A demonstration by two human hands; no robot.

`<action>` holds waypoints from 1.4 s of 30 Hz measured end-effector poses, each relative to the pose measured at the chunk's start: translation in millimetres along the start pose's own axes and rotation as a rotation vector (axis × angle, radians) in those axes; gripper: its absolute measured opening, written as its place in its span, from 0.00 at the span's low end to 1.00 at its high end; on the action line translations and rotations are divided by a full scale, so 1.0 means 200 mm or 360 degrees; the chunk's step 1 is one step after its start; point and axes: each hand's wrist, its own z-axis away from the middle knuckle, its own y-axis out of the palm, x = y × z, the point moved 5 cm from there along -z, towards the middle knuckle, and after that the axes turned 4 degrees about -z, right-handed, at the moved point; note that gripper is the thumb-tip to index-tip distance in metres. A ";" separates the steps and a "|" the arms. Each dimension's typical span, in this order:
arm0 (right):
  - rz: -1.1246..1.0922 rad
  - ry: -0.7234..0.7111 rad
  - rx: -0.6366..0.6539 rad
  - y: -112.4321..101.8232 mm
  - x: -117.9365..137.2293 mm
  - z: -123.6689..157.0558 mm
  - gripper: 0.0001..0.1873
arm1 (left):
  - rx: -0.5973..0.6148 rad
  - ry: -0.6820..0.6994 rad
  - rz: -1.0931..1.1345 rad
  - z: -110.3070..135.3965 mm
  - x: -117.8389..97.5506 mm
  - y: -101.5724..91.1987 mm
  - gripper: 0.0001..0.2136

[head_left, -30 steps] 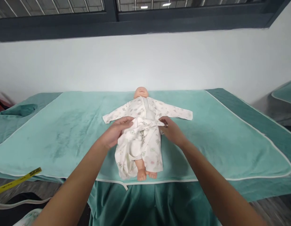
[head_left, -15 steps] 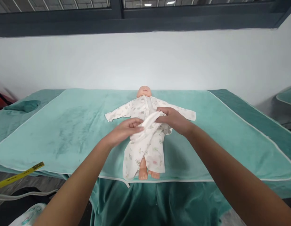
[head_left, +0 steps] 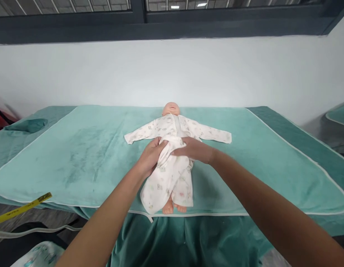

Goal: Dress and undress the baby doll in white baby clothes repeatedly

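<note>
A baby doll (head_left: 171, 109) lies on its back on a teal towel (head_left: 77, 155), head toward the wall, sleeves spread to both sides. It wears a white printed garment (head_left: 166, 178) whose lower flaps cover the legs, with bare feet showing at the towel's front edge. My left hand (head_left: 151, 155) grips the garment's left flap at the doll's waist. My right hand (head_left: 192, 150) lies over the belly, fingers pressed on the cloth beside the left hand.
The towel covers a table draped in darker green cloth (head_left: 288, 129). A folded green cloth (head_left: 27, 125) sits at the far left. A yellow tape measure (head_left: 21, 209) juts in at lower left. A white wall rises behind the table.
My hands have come together over the doll's waist. The left flap has been drawn across the belly, and the right hand has shifted left onto it.
</note>
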 end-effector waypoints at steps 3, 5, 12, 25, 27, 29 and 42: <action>-0.0324 -0.0078 -0.0222 -0.03 -0.02 -0.01 0.19 | 0.0281 -0.0055 -0.0212 0.06 0.02 0.01 0.19; -0.0362 -0.0102 -0.0230 -0.03 -0.04 -0.01 0.20 | 0.0405 -0.0047 -0.0208 0.07 0.02 0.03 0.19; 0.0115 0.0162 0.0236 0.03 -0.09 0.03 0.24 | 0.0008 -0.0068 0.0298 0.02 0.04 0.03 0.17; 0.0337 -0.0187 0.0029 0.05 -0.02 0.04 0.14 | -0.0025 -0.0210 0.0065 0.35 0.06 0.07 0.18; 0.0626 -0.0208 0.0019 0.07 -0.01 0.05 0.15 | -0.0239 -0.0306 0.0279 0.43 0.09 0.11 0.23; 0.0889 -0.0231 0.0016 0.10 -0.02 0.05 0.16 | -0.0368 -0.0442 0.0456 0.53 0.14 0.17 0.26; 0.2046 -0.0371 0.0179 0.22 -0.07 0.07 0.12 | -0.0902 -0.0705 0.0680 0.94 0.55 0.15 0.23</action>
